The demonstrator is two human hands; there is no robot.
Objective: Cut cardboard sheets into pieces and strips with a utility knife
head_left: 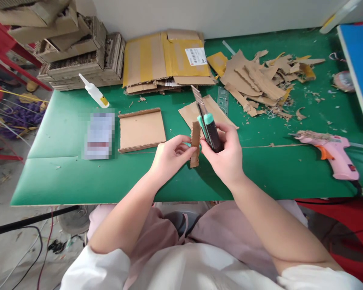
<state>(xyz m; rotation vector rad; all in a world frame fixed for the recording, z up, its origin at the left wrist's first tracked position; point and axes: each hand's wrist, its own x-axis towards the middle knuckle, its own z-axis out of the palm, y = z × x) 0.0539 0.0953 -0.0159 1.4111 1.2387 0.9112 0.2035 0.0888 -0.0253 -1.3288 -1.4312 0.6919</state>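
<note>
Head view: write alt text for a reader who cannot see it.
The left hand holds a cardboard strip upright while the right hand grips a utility knife beside it, above a green table with cardboard scraps and a pink glue gun.

Bare green mat (63,177) front-left (blurred packet (99,135), perhaps, beyond); glue gun (335,155) right.

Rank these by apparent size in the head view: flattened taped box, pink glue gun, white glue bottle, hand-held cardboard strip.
1. flattened taped box
2. pink glue gun
3. white glue bottle and cardboard strip look alike; strip is nearer, so unranked.
</note>
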